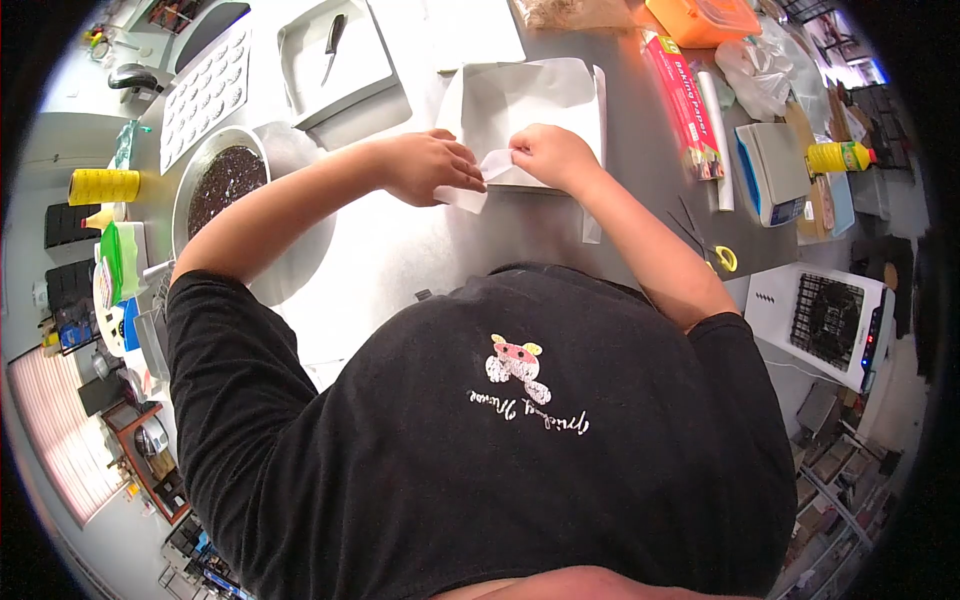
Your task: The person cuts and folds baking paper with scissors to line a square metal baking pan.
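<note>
A tray lined with white paper point(530, 95) lies in front of me at the top centre. My right hand point(553, 157) is at its near edge, with thumb and fingers pinched on a corner of the paper. To the left, my left hand point(430, 168) has its fingers together on a loose flap of the same paper point(463, 198), which shows below the fingertips. Between the two hands the paper is folded and raised. The left thumb is hidden.
At left are a bowl of dark mixture point(228, 185) and a sheet of round shapes point(207, 95). A lined tray point(335, 60) holds a black-handled knife point(336, 35). Rightward lie a baking paper box point(683, 105), a white roll point(716, 140), scales point(775, 175) and yellow-handled scissors point(725, 259).
</note>
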Motion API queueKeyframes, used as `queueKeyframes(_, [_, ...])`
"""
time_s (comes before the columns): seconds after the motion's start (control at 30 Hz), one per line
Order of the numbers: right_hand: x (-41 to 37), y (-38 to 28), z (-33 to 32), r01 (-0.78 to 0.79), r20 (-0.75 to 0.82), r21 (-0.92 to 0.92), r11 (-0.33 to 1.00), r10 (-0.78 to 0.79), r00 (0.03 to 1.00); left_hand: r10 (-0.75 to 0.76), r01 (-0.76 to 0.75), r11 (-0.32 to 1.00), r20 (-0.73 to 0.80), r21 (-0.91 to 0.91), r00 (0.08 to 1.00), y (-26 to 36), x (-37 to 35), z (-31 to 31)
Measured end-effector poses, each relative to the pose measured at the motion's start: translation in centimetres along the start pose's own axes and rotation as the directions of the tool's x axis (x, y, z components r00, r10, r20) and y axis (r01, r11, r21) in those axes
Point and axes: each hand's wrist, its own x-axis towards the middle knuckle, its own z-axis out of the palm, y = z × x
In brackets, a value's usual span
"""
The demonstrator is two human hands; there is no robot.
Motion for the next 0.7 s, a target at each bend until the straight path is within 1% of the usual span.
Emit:
queueKeyframes(0.07, [0.1,0.0,0.0,0.012,-0.004,-0.001,1.0,-0.012,1.0,-0.008,0.008,1.0,0.03,0.021,1.0,0.1,0.4,0.6])
queueKeyframes(0.13, [0.1,-0.1,0.0,0.0,0.009,0.005,1.0,0.0,1.0,-0.012,0.012,1.0,0.009,0.015,1.0,0.2,0.5,0.7])
queueKeyframes(0.2, [0.0,-0.2,-0.1,-0.006,0.013,0.001,1.0,0.006,1.0,-0.068,0.069,0.995,0.009,-0.078,0.998,0.4,0.7,0.5])
queueKeyframes(0.23, [0.0,-0.2,-0.2,-0.009,0.016,-0.002,1.0,0.009,1.0,-0.068,0.068,0.995,0.01,-0.079,0.998,0.3,0.9,0.3])
queueKeyframes(0.3, [0.0,-0.4,-0.4,-0.026,0.032,0.011,1.0,0.026,0.999,-0.228,0.217,0.932,-0.003,-0.289,0.974,0.1,1.2,-0.1])
queueKeyframes(0.33, [0.0,-0.4,-0.5,-0.043,0.047,0.024,0.999,0.042,0.998,-0.228,0.218,0.932,-0.002,-0.288,0.974,0.2,1.2,-0.4])
queueKeyframes(0.4, [-0.1,-0.2,0.1,-0.027,0.016,0.025,0.999,0.026,1.0,-0.375,0.339,0.89,-0.07,-0.304,0.924,0.4,1.2,-0.9])
queueKeyframes(0.43, [-0.1,-0.4,0.1,-0.01,-0.014,0.026,1.0,0.01,1.0,-0.379,0.328,0.897,-0.133,-0.295,0.916,0.3,1.2,-0.8])
queueKeyframes(0.47, [-0.2,-0.6,0.0,-0.01,-0.014,0.027,1.0,0.01,1.0,-0.379,0.329,0.897,-0.132,-0.295,0.916,0.3,1.1,-0.6])
queueKeyframes(0.53, [-0.5,-1.1,-0.3,-0.017,0.033,-0.002,1.0,0.017,0.999,-0.241,0.225,0.97,-0.399,-0.089,0.884,0.8,0.8,-0.3])
queueKeyframes(0.57, [-0.5,-1.4,-0.5,-0.019,0.033,-0.002,1.0,0.019,0.999,-0.24,0.223,0.971,-0.399,-0.089,0.885,0.9,0.5,-0.3])
queueKeyframes(0.63, [-0.7,-1.7,-0.7,-0.032,0.046,-0.011,0.999,0.032,0.998,-0.097,0.201,0.965,-0.482,0.169,0.871,1.4,-0.1,-0.2])
queueKeyframes(0.7, [-0.7,-1.6,-0.6,-0.027,0.042,-0.002,1.0,0.027,0.999,-0.117,0.218,0.962,-0.479,0.161,0.87,2.7,-0.1,0.4])
